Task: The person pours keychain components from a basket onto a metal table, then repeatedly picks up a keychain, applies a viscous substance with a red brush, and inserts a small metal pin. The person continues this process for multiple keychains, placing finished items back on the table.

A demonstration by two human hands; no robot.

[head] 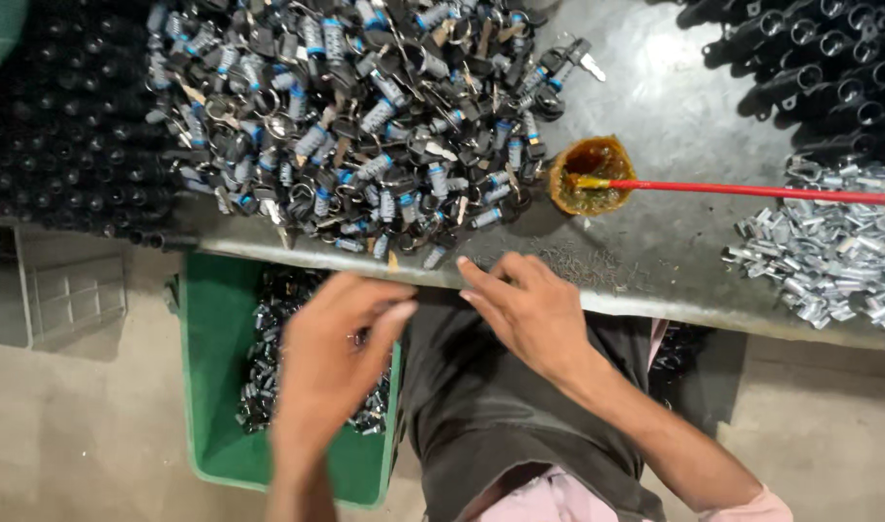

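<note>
Head view: we take the grey workbench (pixel 655 261) as our landmark. Our left hand (pixel 331 353) hangs just off the bench's near edge, over a green crate (pixel 215 387) that stands on the floor below the bench; its fingers curl loosely inward, and a small metal glint shows at the fingertips, but we cannot tell whether a part is actually pinched there. The crate holds a dark heap of small metal cylinders (pixel 268 367). Our right hand (pixel 530 309) rests at the bench's near edge, fingers extended and spread, fingertips touching the edge, nothing held. On the bench's far side, ahead of both hands, lies a large pile of lock cylinders with keys (pixel 365 116), many with blue bands. To the right of that pile on the bench sits a small orange cup (pixel 590 176) with amber grease, a red-handled brush (pixel 752 190) resting in it, handle pointing right. At the bench's right end lies a heap of shiny metal clips (pixel 829 256); behind it, black tubular parts (pixel 810 58).
</note>
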